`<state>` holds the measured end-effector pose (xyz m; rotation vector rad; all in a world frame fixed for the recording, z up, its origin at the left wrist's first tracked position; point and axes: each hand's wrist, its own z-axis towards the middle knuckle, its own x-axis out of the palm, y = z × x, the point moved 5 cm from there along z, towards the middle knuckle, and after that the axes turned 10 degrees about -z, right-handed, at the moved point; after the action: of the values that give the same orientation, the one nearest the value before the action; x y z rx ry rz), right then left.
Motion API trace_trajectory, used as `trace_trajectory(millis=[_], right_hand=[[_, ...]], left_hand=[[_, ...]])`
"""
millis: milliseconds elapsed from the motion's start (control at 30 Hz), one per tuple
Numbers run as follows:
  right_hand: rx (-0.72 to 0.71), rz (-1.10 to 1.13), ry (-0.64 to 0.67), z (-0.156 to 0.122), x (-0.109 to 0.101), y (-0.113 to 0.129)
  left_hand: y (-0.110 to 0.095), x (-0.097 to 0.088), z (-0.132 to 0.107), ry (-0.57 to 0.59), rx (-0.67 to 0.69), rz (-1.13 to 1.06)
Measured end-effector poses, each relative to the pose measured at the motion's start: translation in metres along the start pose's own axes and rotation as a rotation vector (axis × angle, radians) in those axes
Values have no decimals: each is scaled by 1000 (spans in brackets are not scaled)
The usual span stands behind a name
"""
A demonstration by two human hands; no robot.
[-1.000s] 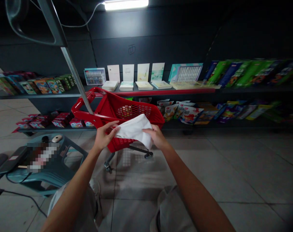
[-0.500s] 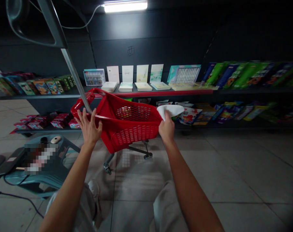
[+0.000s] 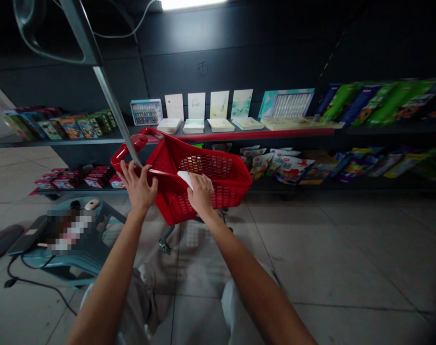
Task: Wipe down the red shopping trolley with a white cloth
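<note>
Two shelves [image 3: 275, 134] run bhnd red cart [image 3: 234, 183] on tiled flr [image 3: 318, 254].

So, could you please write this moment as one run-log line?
left hand: spread open at red plastic shopping cart | right hand: holding white cloth at cart's near rim

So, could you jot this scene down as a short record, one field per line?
Left grip: spread, at the near rim by the handle
Right grip: white cloth, at the near rim
Cart: red, wheeled
Upper shelf: pale booklets, green and blue packets
Stool: teal, some contents pixelated
</note>
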<state>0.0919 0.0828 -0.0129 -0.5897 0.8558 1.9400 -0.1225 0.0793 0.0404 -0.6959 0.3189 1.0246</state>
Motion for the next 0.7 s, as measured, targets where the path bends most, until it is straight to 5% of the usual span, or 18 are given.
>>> trace_trajectory(millis=[233,533,700], right_hand=[[-133,-63,63,-10,-15,-32],[-19,-264,42,-39,-53,-152],[19,-269,-21,-48,-56,-160]], left_hand=[[11,-4,6,52,14,-11],[19,0,8,78,-10,-93],[20,3,10,63,-5,-144]])
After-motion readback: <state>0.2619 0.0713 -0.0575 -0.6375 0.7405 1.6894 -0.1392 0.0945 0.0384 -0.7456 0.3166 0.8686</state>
